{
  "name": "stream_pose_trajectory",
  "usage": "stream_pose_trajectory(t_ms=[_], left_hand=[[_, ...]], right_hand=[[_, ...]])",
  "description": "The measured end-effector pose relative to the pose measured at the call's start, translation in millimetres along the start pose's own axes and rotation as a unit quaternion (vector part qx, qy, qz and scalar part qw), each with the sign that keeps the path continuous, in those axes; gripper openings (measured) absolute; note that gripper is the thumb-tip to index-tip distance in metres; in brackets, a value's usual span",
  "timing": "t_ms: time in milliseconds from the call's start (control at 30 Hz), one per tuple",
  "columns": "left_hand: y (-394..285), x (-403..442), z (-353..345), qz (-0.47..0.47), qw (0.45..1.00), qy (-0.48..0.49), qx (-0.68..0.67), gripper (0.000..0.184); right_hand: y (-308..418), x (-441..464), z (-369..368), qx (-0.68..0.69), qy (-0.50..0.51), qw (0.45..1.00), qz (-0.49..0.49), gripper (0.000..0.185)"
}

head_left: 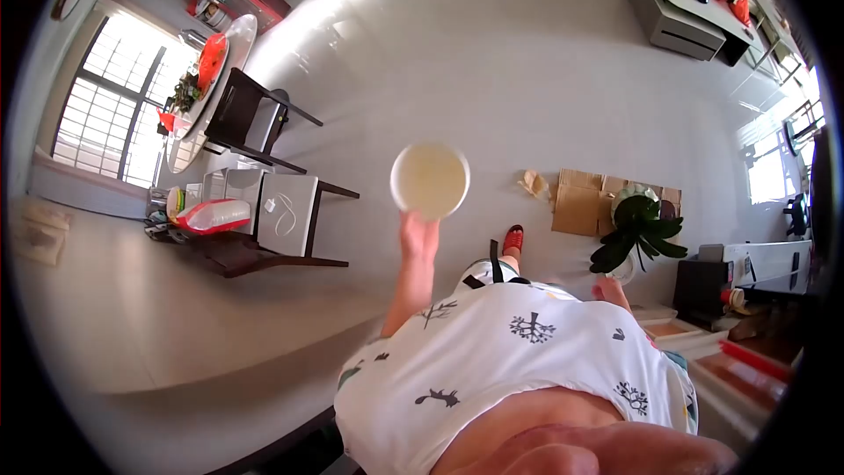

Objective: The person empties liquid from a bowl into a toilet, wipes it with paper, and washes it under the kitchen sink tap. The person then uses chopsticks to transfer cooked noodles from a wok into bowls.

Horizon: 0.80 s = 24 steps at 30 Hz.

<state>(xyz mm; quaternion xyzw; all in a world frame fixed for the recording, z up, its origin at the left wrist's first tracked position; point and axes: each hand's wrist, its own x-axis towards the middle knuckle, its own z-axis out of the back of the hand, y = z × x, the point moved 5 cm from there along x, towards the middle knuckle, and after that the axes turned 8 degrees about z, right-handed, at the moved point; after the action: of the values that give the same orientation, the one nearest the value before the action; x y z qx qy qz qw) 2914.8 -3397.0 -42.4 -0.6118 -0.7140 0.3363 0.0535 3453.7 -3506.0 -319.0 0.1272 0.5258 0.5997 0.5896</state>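
One round white bowl [431, 178] with a pale yellowish inside is being held over the grey floor [492, 79], one left hand [420, 236] gripping its near side. One right hand [610, 290] is showing beside one whitish rounded rim [625, 269]; whether it is holding anything, I cannot tell. One dark-green broad-leaved plant [640, 227] is overlapping the near edge of one flat brown cardboard sheet [577, 202], toward its right corner.

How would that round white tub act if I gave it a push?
The white tub might roll once on its side, since its rim looks round. It's probably fairly light, as the left hand seems to hold it alone. It may spill too if the pale yellowish inside is liquid, which I can't tell.
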Motion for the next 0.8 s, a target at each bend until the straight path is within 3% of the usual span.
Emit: stream_pose_trajectory(t_ms=[33,100,133,300,367,467,500,533,567,600,633,667,700,733,767,800], left_hand=[[9,36,-26,0.008,1.0,-0.003,-0.004,0.041],[26,99,-102,0.045,0.999,0.016,0.006,0.039],[47,129,-135,0.081,0.996,0.028,0.014,0.037],[160,263,-269,0.176,0.973,0.144,0.046,0.031],[214,292,-336,0.21,0.963,0.154,0.068,0.034],[274,340,-380,0.23,0.959,0.113,0.12,0.037],[303,366,-398,0.247,0.952,0.124,0.13,0.038],[328,375,-435,0.26,0.95,0.108,0.134,0.039],[347,382,-471,0.276,0.946,0.084,0.146,0.04],[364,405,-492,0.289,0.938,0.091,0.168,0.041],[377,426,-502,0.304,0.93,0.092,0.187,0.042],[404,444,-523,0.316,0.924,0.096,0.194,0.043],[428,457,-550,0.322,0.92,0.099,0.199,0.043],[448,470,-579,0.324,0.918,0.106,0.205,0.043],[470,485,-607,0.322,0.916,0.112,0.212,0.044],[494,498,-633,0.325,0.911,0.121,0.223,0.045]], right_hand=[[-45,-1,3,-0.173,0.014,0.973,0.152,0.027],[-30,34,25,-0.009,0.018,0.994,-0.11,0.026],[-23,53,34,0.036,0.005,0.986,-0.16,0.025],[10,161,99,0.191,-0.128,0.951,-0.206,0.022],[16,197,145,0.218,-0.166,0.937,-0.215,0.021],[7,226,222,0.217,-0.177,0.931,-0.233,0.02],[-8,222,232,0.164,-0.143,0.947,-0.235,0.02],[-11,218,249,0.01,-0.062,0.975,-0.212,0.019],[-15,216,273,-0.217,0.038,0.96,-0.175,0.019],[-14,222,306,-0.347,0.086,0.922,-0.148,0.019],[-22,231,349,-0.35,0.066,0.918,-0.173,0.018],[-46,257,416,-0.159,-0.063,0.958,-0.231,0.018],[-65,282,484,0.036,-0.215,0.944,-0.247,0.018],[-81,317,560,0.226,-0.351,0.874,-0.25,0.018],[-37,334,647,0.234,-0.331,0.874,-0.269,0.017],[-52,370,706,0.242,-0.385,0.869,-0.196,0.016]])
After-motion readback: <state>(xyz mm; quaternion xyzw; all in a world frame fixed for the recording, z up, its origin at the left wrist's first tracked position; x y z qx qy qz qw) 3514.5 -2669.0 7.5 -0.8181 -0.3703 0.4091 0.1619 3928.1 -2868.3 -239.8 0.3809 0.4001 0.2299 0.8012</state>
